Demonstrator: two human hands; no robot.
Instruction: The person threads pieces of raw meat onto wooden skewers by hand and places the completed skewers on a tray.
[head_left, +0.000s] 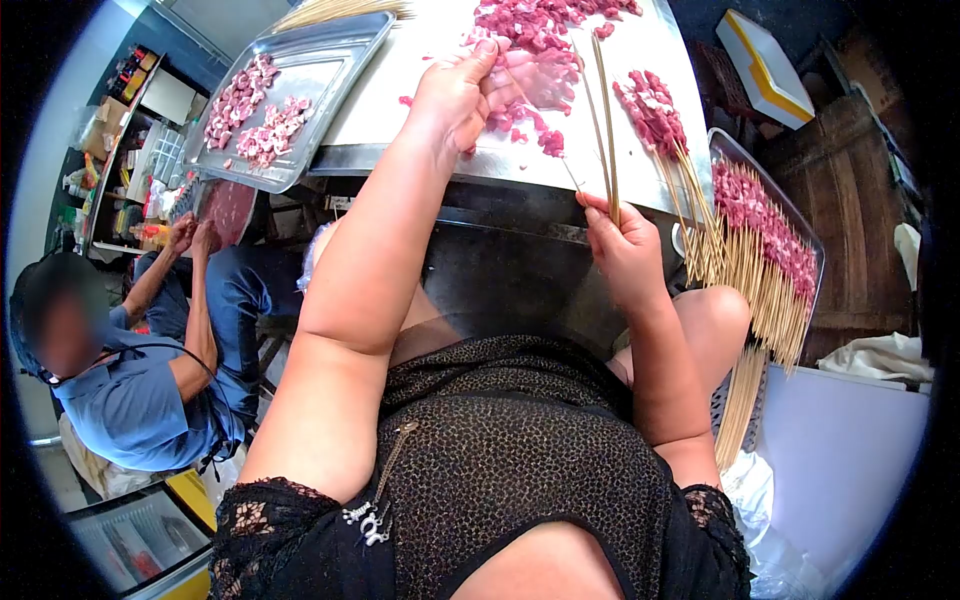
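Note:
My left hand reaches over the white tabletop at the pile of red meat pieces. Its palm shows and the thumb is apart from the fingers, which blur into the meat. My right hand is closed around a few thin bamboo skewers that point up and away. One thin skewer slants from this hand toward my left hand, close to a small piece of meat. Right of it lies a bunch of filled meat skewers, sticks toward me.
A metal tray with paler meat pieces stands left on the table. At right, another tray holds rows of filled skewers. A seated person in blue works at the left, both hands together. A white and yellow box stands behind right.

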